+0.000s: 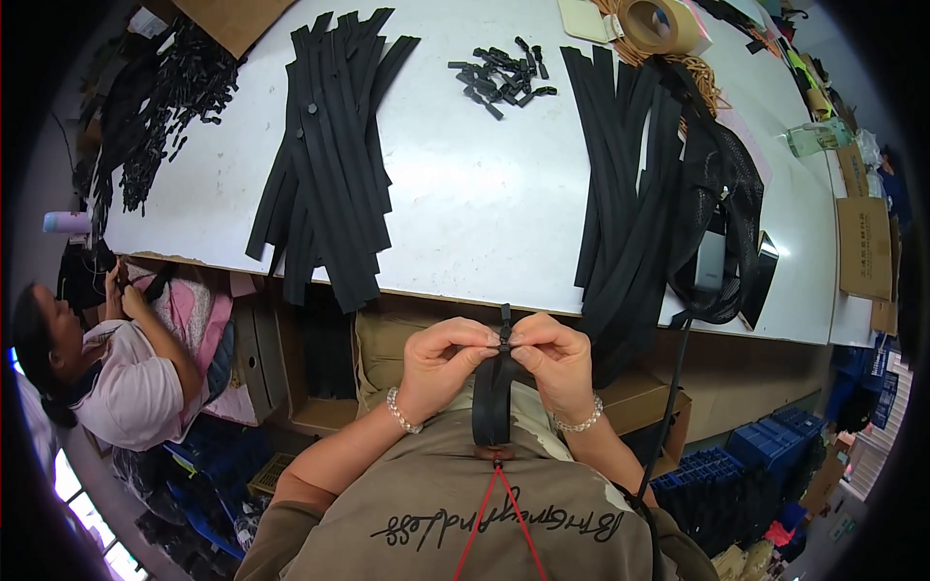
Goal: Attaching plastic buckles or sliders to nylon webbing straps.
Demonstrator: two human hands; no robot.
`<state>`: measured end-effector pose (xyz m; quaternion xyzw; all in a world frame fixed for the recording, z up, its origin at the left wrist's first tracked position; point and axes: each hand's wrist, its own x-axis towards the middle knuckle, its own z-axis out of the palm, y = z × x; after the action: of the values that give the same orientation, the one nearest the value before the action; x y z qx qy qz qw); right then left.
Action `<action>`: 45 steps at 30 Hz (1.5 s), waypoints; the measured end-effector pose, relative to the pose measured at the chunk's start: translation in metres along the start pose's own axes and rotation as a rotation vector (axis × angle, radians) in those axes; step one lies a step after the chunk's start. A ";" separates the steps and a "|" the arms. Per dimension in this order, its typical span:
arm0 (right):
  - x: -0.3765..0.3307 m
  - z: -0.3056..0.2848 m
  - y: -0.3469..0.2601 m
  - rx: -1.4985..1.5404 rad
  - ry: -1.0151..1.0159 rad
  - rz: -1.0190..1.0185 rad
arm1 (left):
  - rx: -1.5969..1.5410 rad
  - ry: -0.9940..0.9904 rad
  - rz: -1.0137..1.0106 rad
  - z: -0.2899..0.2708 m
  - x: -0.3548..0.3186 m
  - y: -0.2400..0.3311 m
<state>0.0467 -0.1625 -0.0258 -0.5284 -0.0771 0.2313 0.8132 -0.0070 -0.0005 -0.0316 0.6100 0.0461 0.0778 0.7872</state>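
Observation:
In front of my chest, just off the table's near edge, both hands meet at the top of a black zipper (492,407). A small black zipper slider (505,318) with its pull tab pointing away sits between my fingertips. My left hand (441,360) pinches it from the left with thumb and forefinger. My right hand (558,358) does the same from the right. The tape hangs down toward my shirt; its exact join with the slider is hidden by my fingers. Farther off, a small pile of black zipper sliders (502,77) lies on the white table (465,194).
Black zipper strips lie in a left stack (334,165) and a right stack (625,194), the latter overhanging the edge. A black mesh bag (727,174) and tape roll (663,25) are at right. More sliders (179,97) heap far left. A co-worker (126,368) sits at left.

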 end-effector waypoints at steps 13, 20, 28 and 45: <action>-0.003 0.007 -0.013 -0.245 -0.033 -0.168 | -0.220 0.017 -0.135 0.003 -0.005 -0.003; -0.003 0.006 -0.011 -0.213 0.110 0.201 | -0.222 0.057 -0.319 0.001 -0.005 -0.008; 0.006 -0.003 0.025 0.329 0.165 0.488 | -0.549 0.132 -0.683 0.001 0.003 -0.022; 0.008 0.008 0.042 0.398 0.338 0.403 | -0.618 0.191 -0.729 0.001 0.009 -0.033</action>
<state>0.0389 -0.1380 -0.0605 -0.3947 0.2117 0.3074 0.8396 0.0048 -0.0081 -0.0632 0.2820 0.3034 -0.1374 0.8998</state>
